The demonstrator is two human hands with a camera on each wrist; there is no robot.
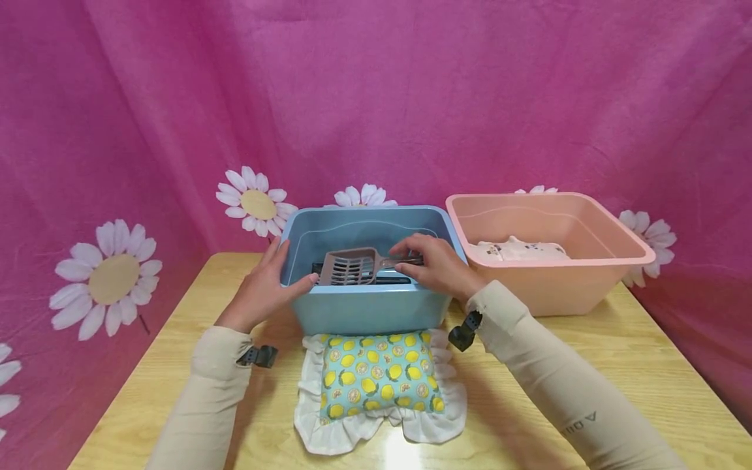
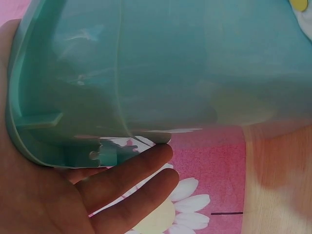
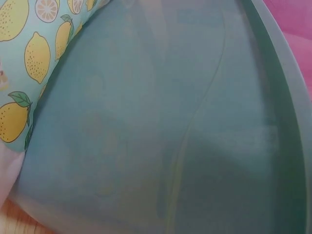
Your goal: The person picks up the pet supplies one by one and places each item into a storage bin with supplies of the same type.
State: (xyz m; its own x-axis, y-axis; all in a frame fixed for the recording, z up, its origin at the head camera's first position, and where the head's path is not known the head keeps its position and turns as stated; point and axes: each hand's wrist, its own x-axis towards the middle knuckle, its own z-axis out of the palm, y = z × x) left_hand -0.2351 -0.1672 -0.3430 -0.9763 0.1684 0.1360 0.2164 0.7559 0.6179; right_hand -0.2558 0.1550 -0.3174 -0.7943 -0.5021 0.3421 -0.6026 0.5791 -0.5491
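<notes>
A brown slotted litter scoop lies level over the blue bin, its slotted head towards the left. The right hand grips the scoop's handle at the bin's right side; that hand is out of sight in the right wrist view, which shows the bin's outer wall. At the front left corner, the left hand rests on the rim with its thumb along the front and long, straight fingers along the left side. Those fingers show below the rim in the left wrist view. Dark items lie partly hidden under the scoop.
A small lemon-print cushion with white frills lies before the blue bin. To the right stands a pink bin holding a pale, printed cloth item. All stand on a wooden table against a pink flowered curtain.
</notes>
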